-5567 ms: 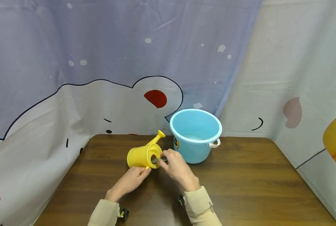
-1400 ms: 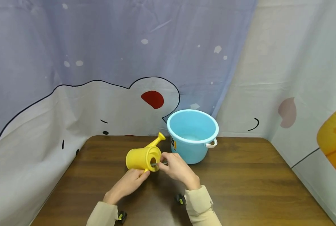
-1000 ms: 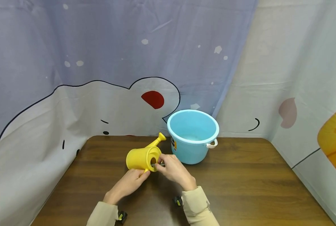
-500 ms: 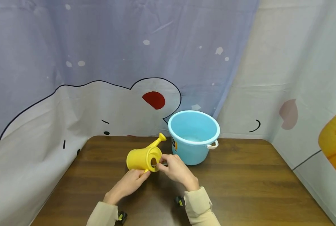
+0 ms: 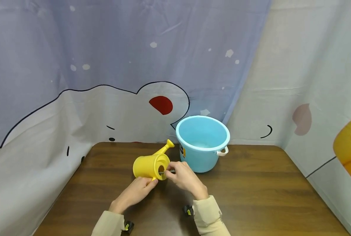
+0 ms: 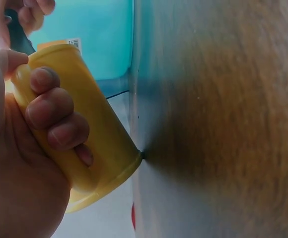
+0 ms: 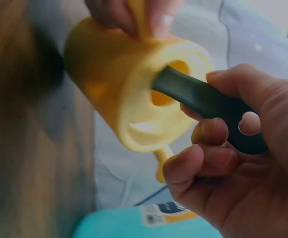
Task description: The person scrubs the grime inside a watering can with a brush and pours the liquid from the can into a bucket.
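Note:
In the head view a yellow watering can (image 5: 146, 166) lies tilted on its side, its opening facing right and its spout up to the right. My left hand (image 5: 136, 190) grips its handle, fingers curled round it in the left wrist view. My right hand (image 5: 185, 178) pinches a flat dark green handle (image 7: 198, 96) with a round hole near its end, between thumb and fingers. The handle's far end enters the can's opening, so whatever part is inside is hidden. In the left wrist view the can's bottom edge touches or nearly touches the table.
A light blue bucket (image 5: 200, 157) with a white side handle (image 5: 222, 152) stands just behind and right of the can. The brown wooden table (image 5: 258, 193) stretches right and forward. A printed curtain (image 5: 119, 49) hangs along the back and sides.
My right hand shifts slightly left toward the opening about a second ago, then back right, the green handle still in it. The left hand keeps its grip on the can, which stays tilted.

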A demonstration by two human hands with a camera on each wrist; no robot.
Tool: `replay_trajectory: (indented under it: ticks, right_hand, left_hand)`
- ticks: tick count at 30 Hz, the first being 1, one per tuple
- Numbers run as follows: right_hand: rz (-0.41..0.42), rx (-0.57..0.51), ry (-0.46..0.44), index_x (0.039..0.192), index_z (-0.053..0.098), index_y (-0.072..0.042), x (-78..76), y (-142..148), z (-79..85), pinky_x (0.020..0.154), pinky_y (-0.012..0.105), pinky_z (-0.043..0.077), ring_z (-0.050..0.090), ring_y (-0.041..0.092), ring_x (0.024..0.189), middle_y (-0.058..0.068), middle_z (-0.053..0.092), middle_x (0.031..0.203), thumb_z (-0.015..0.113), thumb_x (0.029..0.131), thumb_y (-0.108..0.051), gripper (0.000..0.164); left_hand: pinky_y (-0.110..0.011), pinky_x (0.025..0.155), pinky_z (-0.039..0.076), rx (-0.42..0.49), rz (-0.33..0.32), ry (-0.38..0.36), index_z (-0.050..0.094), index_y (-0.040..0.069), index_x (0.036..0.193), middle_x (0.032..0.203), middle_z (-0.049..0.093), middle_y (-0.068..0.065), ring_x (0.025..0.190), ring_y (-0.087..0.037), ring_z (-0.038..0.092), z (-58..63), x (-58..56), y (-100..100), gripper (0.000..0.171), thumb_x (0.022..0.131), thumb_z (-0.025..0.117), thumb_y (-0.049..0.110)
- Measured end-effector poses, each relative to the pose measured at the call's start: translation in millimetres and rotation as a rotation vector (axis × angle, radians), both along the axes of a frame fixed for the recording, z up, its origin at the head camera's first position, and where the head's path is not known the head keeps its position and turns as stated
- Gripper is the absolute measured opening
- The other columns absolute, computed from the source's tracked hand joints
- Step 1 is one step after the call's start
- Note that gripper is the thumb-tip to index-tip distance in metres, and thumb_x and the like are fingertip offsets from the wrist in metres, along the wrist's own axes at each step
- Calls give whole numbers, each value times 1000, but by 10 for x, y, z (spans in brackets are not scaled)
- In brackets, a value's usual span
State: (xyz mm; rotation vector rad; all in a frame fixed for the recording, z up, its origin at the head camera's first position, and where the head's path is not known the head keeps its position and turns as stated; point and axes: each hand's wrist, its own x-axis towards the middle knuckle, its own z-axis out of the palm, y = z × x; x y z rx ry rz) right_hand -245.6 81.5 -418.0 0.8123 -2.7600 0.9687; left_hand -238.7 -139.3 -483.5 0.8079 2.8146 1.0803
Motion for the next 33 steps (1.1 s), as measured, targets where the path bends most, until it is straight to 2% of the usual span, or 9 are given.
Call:
replay_trajectory:
  ticks: [6, 11, 15, 20, 25, 33]
  right_hand:
    - [0, -41, 9, 77, 65, -16, -33, -106, -140, 53, 23, 41, 47, 6, 56, -10, 51, 61, 64, 94, -22, 18]
    - [-4, -71, -16, 75, 64, -19, -60, -108, -192, 54, 23, 41, 47, 6, 57, -11, 49, 59, 64, 94, -24, 20]
    - [7, -71, -53, 78, 66, -19, -64, -48, -153, 56, 24, 42, 47, 6, 59, -11, 53, 64, 65, 93, -22, 15]
    - [11, -83, -62, 85, 71, -18, -30, 49, -31, 56, 25, 42, 49, 6, 59, -13, 58, 68, 65, 92, -20, 10]
    - [-5, -92, -69, 84, 72, -15, -10, 114, 47, 54, 25, 40, 46, 6, 57, -13, 54, 63, 65, 92, -22, 13]
    - [-17, -106, -68, 83, 72, -15, -33, 29, -31, 53, 25, 40, 47, 6, 56, -11, 53, 61, 65, 92, -22, 14]
  left_hand:
    - [-23, 51, 31, -7, -10, 25, 47, 17, 65, 57, 32, 13, 51, -3, 30, -5, -6, 4, 47, 104, 43, 43]
    - [-23, 51, 30, -8, -10, 23, 47, 18, 65, 57, 32, 13, 50, -3, 29, 11, -11, 8, 47, 104, 43, 45]
    - [-22, 50, 29, 1, -9, 14, 46, 18, 65, 56, 32, 13, 49, -2, 29, 5, -3, 1, 46, 104, 44, 42]
    - [-22, 49, 29, 11, 0, 2, 46, 19, 64, 56, 32, 13, 49, -2, 28, -8, 1, -9, 45, 104, 45, 39]
    - [-22, 50, 29, 3, 8, 1, 47, 19, 64, 57, 32, 14, 49, -2, 29, -7, -6, -10, 45, 104, 45, 41]
    - [-22, 51, 29, -4, 1, 6, 47, 19, 65, 57, 32, 14, 50, -2, 28, -3, -4, -1, 45, 104, 45, 40]
